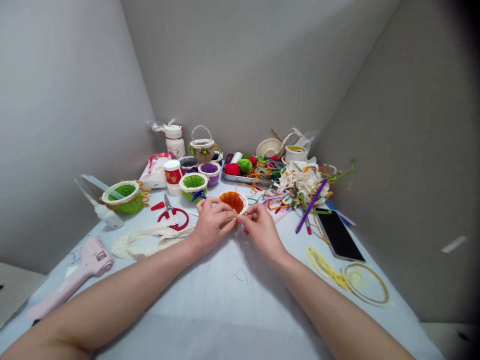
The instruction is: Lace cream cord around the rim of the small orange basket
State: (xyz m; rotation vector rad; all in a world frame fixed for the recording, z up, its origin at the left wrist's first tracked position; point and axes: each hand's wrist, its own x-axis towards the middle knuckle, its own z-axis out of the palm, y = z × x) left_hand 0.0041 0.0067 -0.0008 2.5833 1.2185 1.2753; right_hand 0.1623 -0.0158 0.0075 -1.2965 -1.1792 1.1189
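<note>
A small orange woven basket [231,201] with white lace on part of its rim stands at the middle of the table. My left hand [213,222] is closed on its near left side, fingers on the rim. On the near right, my right hand [258,226] pinches at the lace edge, its fingertips almost meeting those of the left. A thin pale thread [240,247] hangs from between the fingertips down to the table. Whether a needle is in the right fingers is too small to tell.
Red-handled scissors [173,217], a lace strip [146,240] and a pink glue gun [84,270] lie left. Finished baskets [193,186] stand behind, beside a tray of yarn [243,176]. A phone [340,235], a hoop [386,290] and yellow cord [324,265] lie right.
</note>
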